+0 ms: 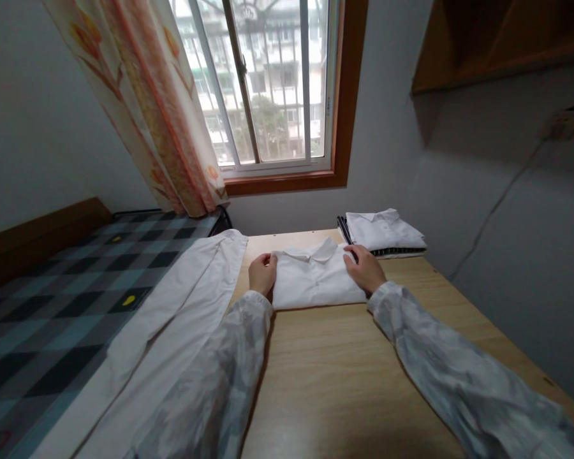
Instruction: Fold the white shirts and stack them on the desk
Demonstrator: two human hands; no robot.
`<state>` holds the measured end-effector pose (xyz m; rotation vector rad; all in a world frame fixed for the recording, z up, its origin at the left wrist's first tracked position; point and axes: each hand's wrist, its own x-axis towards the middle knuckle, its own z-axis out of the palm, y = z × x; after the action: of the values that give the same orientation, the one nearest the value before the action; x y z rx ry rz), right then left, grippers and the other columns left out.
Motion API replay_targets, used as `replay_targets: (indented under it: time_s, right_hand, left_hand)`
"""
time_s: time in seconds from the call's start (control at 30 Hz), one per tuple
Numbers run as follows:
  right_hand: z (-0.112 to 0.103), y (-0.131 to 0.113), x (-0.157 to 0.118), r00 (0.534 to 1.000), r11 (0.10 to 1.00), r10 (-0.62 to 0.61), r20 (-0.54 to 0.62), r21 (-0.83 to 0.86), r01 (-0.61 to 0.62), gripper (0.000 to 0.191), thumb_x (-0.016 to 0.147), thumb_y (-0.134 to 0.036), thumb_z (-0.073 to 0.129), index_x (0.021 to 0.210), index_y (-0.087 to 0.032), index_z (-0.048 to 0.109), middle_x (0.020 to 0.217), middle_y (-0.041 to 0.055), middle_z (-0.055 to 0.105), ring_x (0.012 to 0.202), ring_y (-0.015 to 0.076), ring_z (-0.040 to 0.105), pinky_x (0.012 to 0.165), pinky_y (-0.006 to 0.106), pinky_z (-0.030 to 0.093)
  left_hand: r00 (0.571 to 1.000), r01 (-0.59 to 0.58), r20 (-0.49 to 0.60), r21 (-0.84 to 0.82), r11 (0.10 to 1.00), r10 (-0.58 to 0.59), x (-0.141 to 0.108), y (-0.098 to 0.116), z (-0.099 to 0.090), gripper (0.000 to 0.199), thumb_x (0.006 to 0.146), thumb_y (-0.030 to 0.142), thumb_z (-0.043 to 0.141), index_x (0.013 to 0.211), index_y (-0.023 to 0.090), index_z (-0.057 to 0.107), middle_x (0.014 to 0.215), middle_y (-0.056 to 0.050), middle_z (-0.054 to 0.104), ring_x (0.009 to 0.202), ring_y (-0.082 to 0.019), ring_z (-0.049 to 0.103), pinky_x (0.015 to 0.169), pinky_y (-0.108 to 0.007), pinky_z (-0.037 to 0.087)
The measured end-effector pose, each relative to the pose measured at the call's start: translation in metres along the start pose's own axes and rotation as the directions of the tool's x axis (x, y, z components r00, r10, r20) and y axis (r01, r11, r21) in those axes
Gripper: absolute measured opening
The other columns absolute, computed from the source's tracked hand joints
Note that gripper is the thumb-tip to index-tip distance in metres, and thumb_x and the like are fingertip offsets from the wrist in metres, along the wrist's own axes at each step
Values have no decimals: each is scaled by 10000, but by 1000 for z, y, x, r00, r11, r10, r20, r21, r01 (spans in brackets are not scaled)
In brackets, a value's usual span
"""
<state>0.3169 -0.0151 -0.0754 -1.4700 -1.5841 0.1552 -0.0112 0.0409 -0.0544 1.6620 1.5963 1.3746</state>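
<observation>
A folded white shirt (316, 284) lies on the wooden tabletop (316, 370), its collar at the far side. My left hand (263, 275) grips its left edge, fingers curled inward. At the right edge, near the collar, my right hand (365, 269) is closed on the cloth with thumb and forefinger. The undersides of both hands' grips are partly hidden. Just behind my right hand sits a stack of folded clothes (385, 231), white on top with dark striped cloth below.
Long white garments (172, 325) lie along the table's left side, beside a bed with a checked cover (67, 319). A floral curtain (157, 108) hangs by the window (277, 83). On the right are a wall shelf (497, 64) and a cable (497, 204).
</observation>
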Motion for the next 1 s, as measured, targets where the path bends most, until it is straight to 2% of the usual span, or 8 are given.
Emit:
replay_targets:
  time_s: [0.3, 0.4, 0.47, 0.53, 0.6, 0.77, 0.83, 1.0]
  right_hand:
    - [17, 25, -2, 979, 957, 133, 156, 236, -168, 628, 886, -274, 641, 1505, -170, 674, 1530, 149, 685, 1395, 299, 656, 1255, 482, 465]
    - [6, 20, -3, 991, 981, 118, 64, 148, -126, 686, 898, -289, 623, 1570, -146, 617, 1499, 185, 673, 1326, 334, 677, 1197, 519, 524]
    - [-6, 8, -7, 999, 999, 34, -34, 36, -33, 684, 920, -291, 602, 1586, -134, 599, 1494, 207, 646, 1335, 358, 653, 1206, 536, 512]
    - [-16, -8, -12, 992, 992, -110, -54, -68, 107, 641, 968, -300, 566, 1590, -147, 596, 1520, 202, 628, 1412, 371, 592, 1272, 549, 440]
    - [-19, -24, -17, 966, 960, -249, 65, -114, 255, 627, 998, -313, 554, 1611, -182, 577, 1575, 167, 611, 1488, 364, 532, 1321, 550, 372]
    - [3, -27, -26, 882, 911, -313, 351, -152, 384, 781, 1034, -463, 570, 1718, -121, 409, 1755, 197, 419, 1632, 376, 376, 1365, 562, 281]
    - [12, -14, -26, 870, 920, -271, 411, -154, 360, 802, 1072, -543, 513, 1744, -133, 357, 1786, 190, 365, 1657, 365, 345, 1364, 556, 284]
    - [7, 22, -26, 870, 940, -146, 471, -209, 271, 794, 1095, -650, 455, 1737, -185, 400, 1801, 142, 347, 1674, 327, 324, 1382, 508, 259]
  left_hand:
    - [998, 58, 16, 13, 998, -59, 7, -5, 6, 445, 941, 519, 601, 840, 146, 822, 848, -119, 813, 879, -288, 748, 790, -337, 535]
    - [990, 88, -111, -8, 996, -88, 4, 1, 4, 443, 984, 486, 567, 1060, 124, 812, 1077, -172, 819, 1019, -301, 758, 896, -373, 577]
    - [986, -35, -160, 44, 998, 41, -9, 10, 0, 455, 1021, 443, 542, 1266, 121, 751, 1336, -213, 755, 1227, -310, 718, 1062, -417, 557]
    - [955, -284, -41, 159, 945, 294, -30, 20, -3, 476, 1067, 430, 503, 1393, 135, 687, 1526, -212, 654, 1447, -316, 597, 1251, -458, 439]
    - [879, -476, 160, 237, 847, 450, -54, 29, -4, 533, 1096, 464, 491, 1531, 173, 596, 1661, -185, 546, 1554, -317, 498, 1338, -479, 337]
    - [641, -723, 593, 253, 643, 487, -78, 34, 10, 737, 1107, 600, 447, 1736, 223, 370, 1827, -137, 299, 1695, -309, 283, 1398, -522, 190]
    - [625, -720, 650, 266, 642, 433, -71, 28, 15, 746, 1108, 638, 418, 1732, 230, 395, 1823, -137, 303, 1695, -311, 285, 1390, -521, 206]
    - [666, -668, 668, 337, 663, 331, -53, 12, 11, 730, 1104, 660, 401, 1716, 266, 441, 1821, -95, 320, 1693, -335, 286, 1384, -536, 201]
